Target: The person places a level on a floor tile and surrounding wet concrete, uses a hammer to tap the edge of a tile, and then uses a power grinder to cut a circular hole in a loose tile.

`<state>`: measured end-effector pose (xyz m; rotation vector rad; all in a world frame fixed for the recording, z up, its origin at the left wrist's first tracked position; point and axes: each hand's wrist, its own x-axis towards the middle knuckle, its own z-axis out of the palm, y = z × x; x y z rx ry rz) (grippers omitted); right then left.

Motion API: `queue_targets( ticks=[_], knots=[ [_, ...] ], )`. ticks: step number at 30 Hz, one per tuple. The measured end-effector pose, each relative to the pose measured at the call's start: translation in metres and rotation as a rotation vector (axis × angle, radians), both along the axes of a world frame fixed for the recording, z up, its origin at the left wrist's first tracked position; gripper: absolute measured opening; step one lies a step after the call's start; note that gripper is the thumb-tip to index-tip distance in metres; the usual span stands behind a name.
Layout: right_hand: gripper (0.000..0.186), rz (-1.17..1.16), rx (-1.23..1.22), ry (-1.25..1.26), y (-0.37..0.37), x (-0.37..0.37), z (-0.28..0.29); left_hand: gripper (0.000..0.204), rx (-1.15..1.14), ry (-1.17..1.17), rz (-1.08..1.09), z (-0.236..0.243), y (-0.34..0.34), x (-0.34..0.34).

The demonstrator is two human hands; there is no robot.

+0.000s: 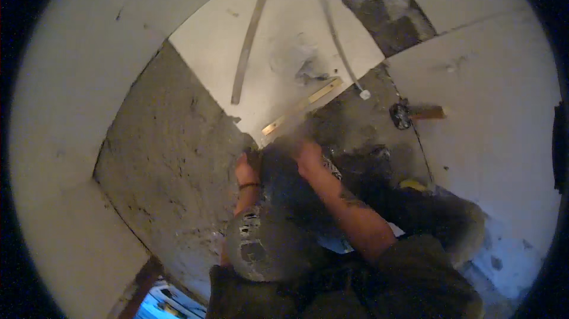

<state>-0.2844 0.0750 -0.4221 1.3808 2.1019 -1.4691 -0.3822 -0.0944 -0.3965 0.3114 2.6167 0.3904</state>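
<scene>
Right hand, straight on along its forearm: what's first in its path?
Probably the yellow bar along the white slab's edge; the area right at the right hand is blurred, and depth is unclear.

The pale slab [290, 11] looks smooth; left of it, the floor patch [157, 117] is matt, rough and cement-like; right of it, a handle [430, 112] looks wooden (its dark head [400, 115], of unclear material).

R hand [307, 156]: blurred | L hand [245, 170]: grip unclr | long strip [253, 34]: cut @ top
</scene>
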Motion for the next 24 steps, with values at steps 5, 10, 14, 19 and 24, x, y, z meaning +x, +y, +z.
queue_targets(
  ticks=[5, 10, 14, 19, 24],
  knots=[
    [0.019, -0.661, 0.46, 0.144, -0.015, -0.052, -0.035, 0.037, 0.784, -0.502, 0.998, 0.003, 0.006, -0.001],
    [0.022, 0.142, 0.78, -0.201, 0.005, -0.013, -0.121, 0.037, 1.33, -0.923, 1.258, -0.021, 0.019, 0.006],
    [0.017, 0.206, 0.396, 0.194, 0.025, -0.023, -0.075, 0.034, 1.516, -1.09, 1.104, -0.041, -0.011, -0.008],
    [0.016, -0.303, -0.33, 0.344, 0.047, -0.012, -0.044, 0.034, 1.28, -0.898, 1.025, -0.064, -0.012, -0.005],
    [0.018, -0.811, -0.163, 0.352, 0.032, -0.029, 0.034, 0.027, 0.043, -0.028, 0.158, -0.022, -0.036, -0.006]
  ],
)
